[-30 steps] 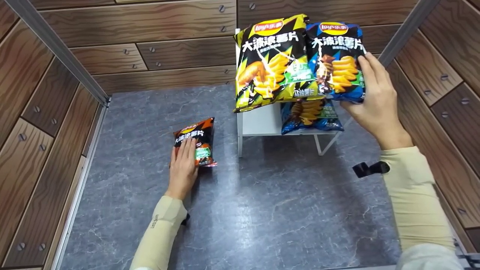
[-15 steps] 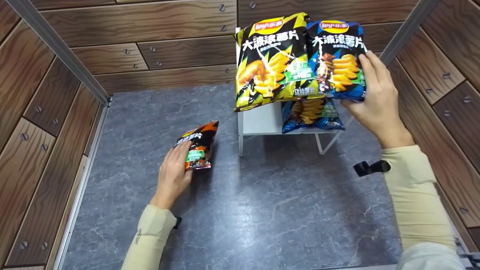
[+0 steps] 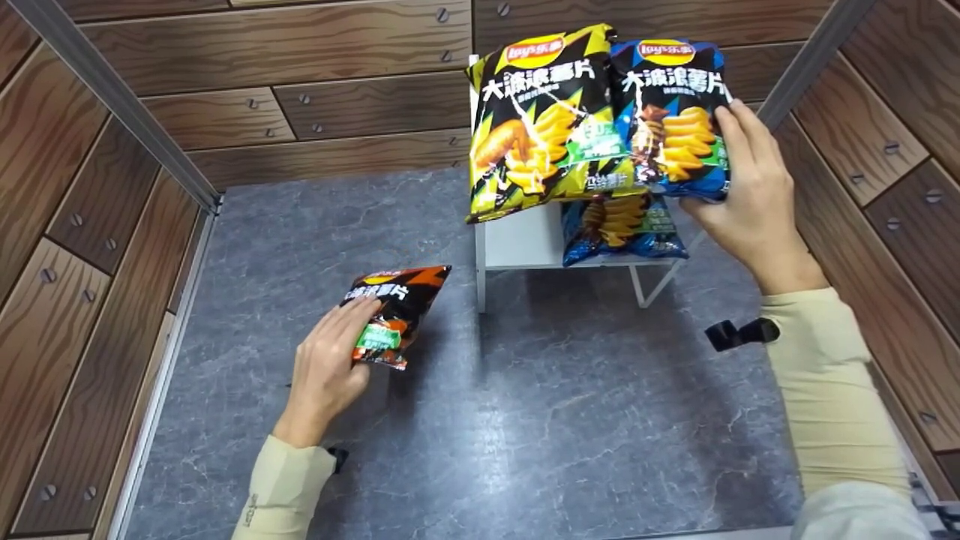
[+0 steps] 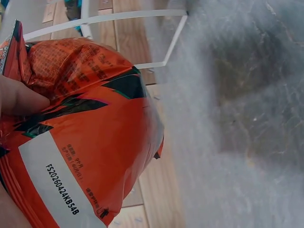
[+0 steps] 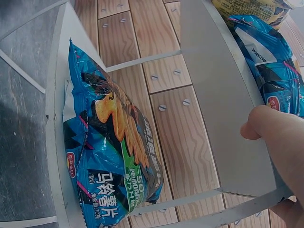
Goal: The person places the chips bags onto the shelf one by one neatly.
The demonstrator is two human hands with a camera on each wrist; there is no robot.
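Note:
In the head view, my left hand (image 3: 328, 373) grips an orange-and-black bag of chips (image 3: 397, 307), thumb on one side and fingers across its printed front. The left wrist view shows the bag's orange back (image 4: 95, 128) with a white date label. My right hand (image 3: 754, 199) holds the right side of a blue bag of chips (image 3: 667, 124) on top of a small white rack (image 3: 517, 247). In the right wrist view its thumb (image 5: 266, 123) lies along the upper shelf's edge, by the blue bag (image 5: 273, 71); the other fingers are mostly hidden there.
A yellow-and-black bag of chips (image 3: 544, 127) sits left of the blue one on the rack's top. Another blue bag (image 3: 622, 232) lies on the lower shelf. Wood-patterned panels (image 3: 300, 45) and metal posts (image 3: 120, 97) surround the grey marbled surface (image 3: 585, 420).
My left hand has drawn the orange bag toward me, down the head view, and tilted it, its top corner swinging right. The right hand and the bags on the rack look unmoved.

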